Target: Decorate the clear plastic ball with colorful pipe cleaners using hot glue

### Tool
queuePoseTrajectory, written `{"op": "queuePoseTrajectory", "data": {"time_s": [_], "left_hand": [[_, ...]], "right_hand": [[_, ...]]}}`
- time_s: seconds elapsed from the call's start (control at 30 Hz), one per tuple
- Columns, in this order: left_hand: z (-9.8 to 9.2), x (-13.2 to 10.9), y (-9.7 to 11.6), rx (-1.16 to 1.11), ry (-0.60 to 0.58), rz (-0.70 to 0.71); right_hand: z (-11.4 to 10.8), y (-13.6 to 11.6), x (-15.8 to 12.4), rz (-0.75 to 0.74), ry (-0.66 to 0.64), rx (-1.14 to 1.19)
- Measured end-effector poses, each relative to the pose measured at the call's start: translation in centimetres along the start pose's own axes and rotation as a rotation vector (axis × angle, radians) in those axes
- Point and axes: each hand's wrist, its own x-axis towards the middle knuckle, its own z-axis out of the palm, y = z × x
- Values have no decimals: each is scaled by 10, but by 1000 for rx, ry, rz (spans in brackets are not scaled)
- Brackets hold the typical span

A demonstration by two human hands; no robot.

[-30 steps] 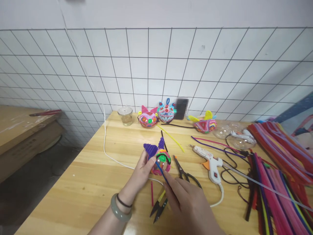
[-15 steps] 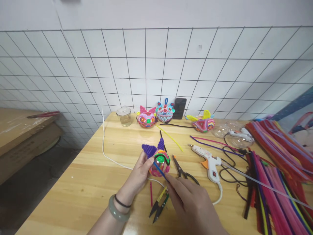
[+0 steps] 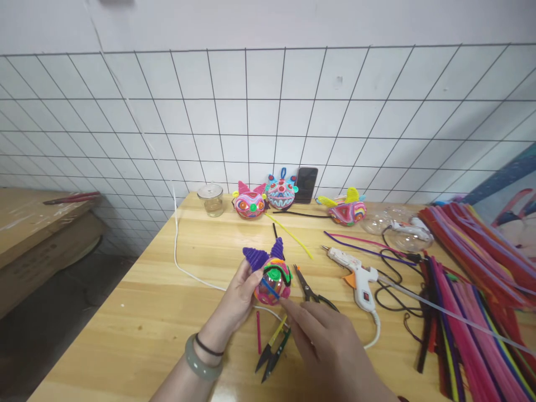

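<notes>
My left hand [image 3: 243, 290] is closed on the left side of a clear plastic ball [image 3: 264, 291] partly covered in coloured pipe cleaners, with two purple ears [image 3: 256, 257] on top. A blue pipe cleaner [image 3: 270, 287] lies slantwise across the ball's bare front. At its lower right end, my right hand [image 3: 322, 338] has its fingertips pinched together, touching the strip and the ball's edge. Black-handled scissors [image 3: 309, 287] lie just right of the ball. Below it are thread snips [image 3: 272, 352] and a short pink piece of pipe cleaner [image 3: 258, 332].
A white hot glue gun [image 3: 355, 276] with its cord lies at right, beside bundles of pipe cleaners [image 3: 469, 335]. Decorated balls [image 3: 250, 204], a phone [image 3: 306, 185] and a glass cup [image 3: 211, 200] stand along the tiled wall. Clear plastic shells [image 3: 408, 237] lie at the back right.
The blue pipe cleaner's lower end has come down against the ball, and my right fingertips have shifted slightly left with it. My left hand keeps its hold.
</notes>
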Motion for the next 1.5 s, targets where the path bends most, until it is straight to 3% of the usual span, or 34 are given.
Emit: {"op": "queuePoseTrajectory", "data": {"time_s": [0.2,0.53,0.87,1.07,1.3,1.5], "left_hand": [[-1,0,0,18,-7,-4],[-4,-1,-7,97,-69,32],[-8,-1,-12,167,-52,89],[-5,-4,-14,172,-17,110],[3,-7,3,272,-15,201],[1,-7,-1,229,-5,135]], "right_hand": [[1,-4,3,-45,24,-2],[13,-5,9,26,64,7],[20,-5,14,21,152,65],[18,-7,17,3,165,65],[9,-8,10,23,162,156],[2,-1,5,37,164,178]]}}
